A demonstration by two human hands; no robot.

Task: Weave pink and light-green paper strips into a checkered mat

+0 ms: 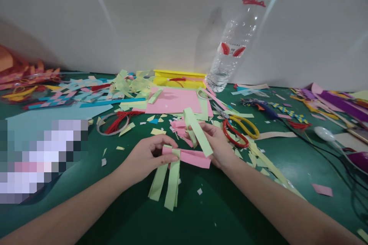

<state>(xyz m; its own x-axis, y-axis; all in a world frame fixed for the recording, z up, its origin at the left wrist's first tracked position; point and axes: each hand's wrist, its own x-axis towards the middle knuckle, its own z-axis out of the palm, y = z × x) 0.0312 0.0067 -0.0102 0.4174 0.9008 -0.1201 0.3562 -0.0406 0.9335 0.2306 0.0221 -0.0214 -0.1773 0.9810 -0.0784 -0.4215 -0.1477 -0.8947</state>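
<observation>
My left hand (152,157) pinches a pink paper strip (197,157) near its left end, where two folded light-green paper strips (173,187) loop over it and hang down. Between the fingers of my right hand (215,143) is another light-green paper strip (199,132), folded over and standing above the pink strip's free end. Just beyond my right hand lie scissors (240,128) with one red and one yellow handle. A pink paper sheet (175,100) rests behind both hands, with pink scraps (179,127) in front of it.
A clear plastic bottle (232,42) leans against the white wall. Red tassel threads (117,120) and a clear ring (105,129) lie left. Woven paper strips (66,93) spread at the back left. At right are a glue gun (261,109), its black cable and a white spoon-like object (324,134).
</observation>
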